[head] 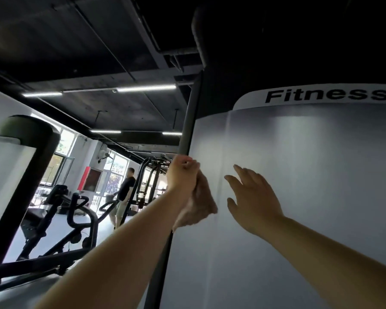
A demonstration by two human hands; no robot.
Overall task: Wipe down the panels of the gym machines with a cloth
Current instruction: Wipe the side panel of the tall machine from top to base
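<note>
the left hand (183, 172) grips a tan cloth (198, 204) bunched at the left edge of the white panel (299, 175), beside its dark upright post (188, 121). the right hand (252, 197) hovers with fingers spread, holding nothing. the cloth should probably be flattened against the panel and drawn across in overlapping strokes.
</note>
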